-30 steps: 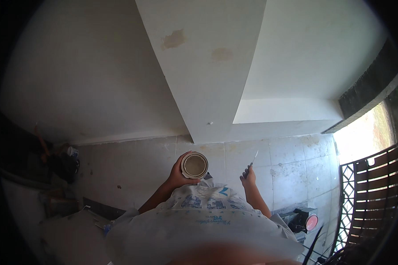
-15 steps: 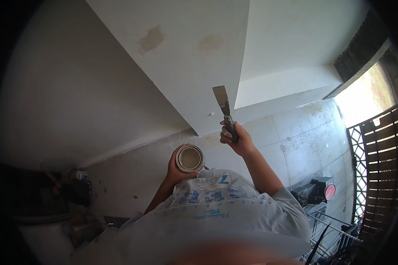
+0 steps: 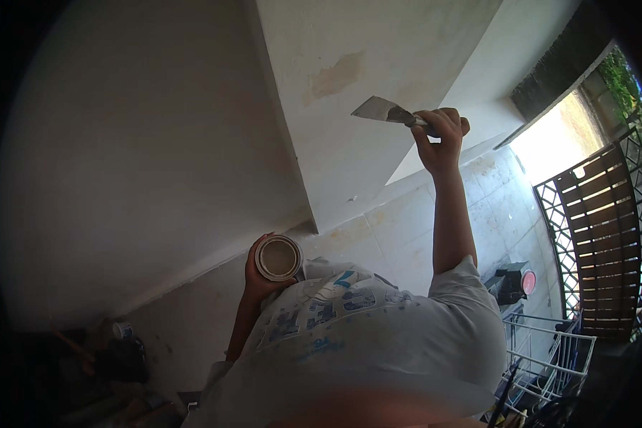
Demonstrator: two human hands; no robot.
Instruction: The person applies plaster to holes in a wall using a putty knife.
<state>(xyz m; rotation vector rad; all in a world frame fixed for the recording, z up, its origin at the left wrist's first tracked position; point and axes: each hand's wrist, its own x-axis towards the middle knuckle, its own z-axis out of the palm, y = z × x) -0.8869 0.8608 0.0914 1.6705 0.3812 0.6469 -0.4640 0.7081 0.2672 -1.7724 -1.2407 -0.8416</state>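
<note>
My right hand (image 3: 439,135) is raised high and grips the handle of a putty knife (image 3: 386,110). Its wide metal blade points left, close to the white face of a wall column (image 3: 349,164). A tan patch (image 3: 335,75) sits on that column just above and left of the blade. My left hand (image 3: 258,278) holds a small round can (image 3: 277,257) near my chest, its open top showing beige paste.
A tiled floor (image 3: 406,228) lies below. A dark box with a red disc (image 3: 513,282) and a white wire rack (image 3: 549,349) stand at the right. A metal lattice gate (image 3: 592,228) is at the far right. Clutter and a small tin (image 3: 121,329) sit at lower left.
My right hand has risen from waist level to well overhead, and the blade has turned to point left toward the column. My view has tilted upward. The can stays by my chest.
</note>
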